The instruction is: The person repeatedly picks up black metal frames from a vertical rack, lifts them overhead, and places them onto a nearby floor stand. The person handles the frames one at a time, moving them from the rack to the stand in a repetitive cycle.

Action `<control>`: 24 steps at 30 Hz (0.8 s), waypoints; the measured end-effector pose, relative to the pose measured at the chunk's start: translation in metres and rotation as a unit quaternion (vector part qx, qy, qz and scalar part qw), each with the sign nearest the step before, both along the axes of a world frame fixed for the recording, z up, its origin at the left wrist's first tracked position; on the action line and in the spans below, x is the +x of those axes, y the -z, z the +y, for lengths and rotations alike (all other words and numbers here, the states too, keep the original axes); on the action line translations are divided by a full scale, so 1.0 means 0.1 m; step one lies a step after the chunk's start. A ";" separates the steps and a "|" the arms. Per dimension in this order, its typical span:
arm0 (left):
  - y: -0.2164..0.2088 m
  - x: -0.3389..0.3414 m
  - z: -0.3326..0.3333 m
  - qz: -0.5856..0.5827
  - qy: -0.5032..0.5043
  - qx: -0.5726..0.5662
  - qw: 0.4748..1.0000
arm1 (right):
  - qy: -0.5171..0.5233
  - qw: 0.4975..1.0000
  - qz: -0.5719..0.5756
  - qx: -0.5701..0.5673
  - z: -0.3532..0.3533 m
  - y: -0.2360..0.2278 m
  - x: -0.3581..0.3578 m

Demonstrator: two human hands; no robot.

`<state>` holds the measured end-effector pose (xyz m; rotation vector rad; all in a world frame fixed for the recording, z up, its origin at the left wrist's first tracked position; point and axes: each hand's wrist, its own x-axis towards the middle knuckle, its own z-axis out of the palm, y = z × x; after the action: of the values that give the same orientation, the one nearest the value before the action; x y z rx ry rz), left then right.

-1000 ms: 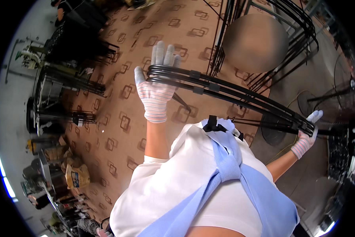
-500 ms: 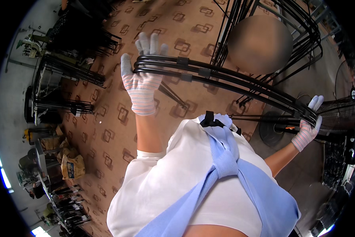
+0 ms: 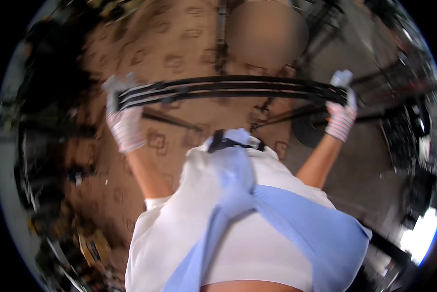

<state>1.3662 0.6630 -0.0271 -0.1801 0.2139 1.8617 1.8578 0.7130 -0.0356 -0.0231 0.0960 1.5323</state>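
A bundle of several bent black metal tube frames [image 3: 233, 87] stretches sideways in front of me, almost level, with thinner legs slanting down and inward below it. My left hand [image 3: 124, 114], in a striped knit glove, is closed around its left end. At the right end my right hand [image 3: 342, 109], gloved the same way, grips the tubes with the thumb side up. Motion blur softens the fingers, and the lower parts of the frames are hard to make out.
Patterned brown carpet [image 3: 174, 61] meets a grey floor [image 3: 345, 170] on the right. A round dark base [image 3: 308, 131] stands beyond my right forearm. Dark racks and machines line the left, with a yellowish bag [image 3: 94, 248] among them. More black frames stand at the far right.
My view has turned, and the bundle has gone from slanting down rightward to nearly level. The left hand, its fingers spread before, has closed on the tubes; the right keeps its hold.
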 end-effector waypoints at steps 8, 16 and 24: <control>-0.12 0.03 0.01 -0.160 0.023 0.039 0.986 | 0.053 0.991 0.060 -0.104 0.02 -0.11 -0.17; -0.10 -0.03 -0.01 -0.197 0.072 0.022 0.977 | 0.043 0.994 0.035 -0.099 0.03 -0.03 -0.12; -0.02 -0.13 0.00 -0.232 0.075 0.006 0.970 | 0.044 0.992 0.076 -0.095 0.02 -0.06 -0.17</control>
<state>1.3534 0.6630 -0.0250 -0.5662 -0.1053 1.6195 1.8413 0.7152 -0.0293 -0.0518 0.3602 1.4310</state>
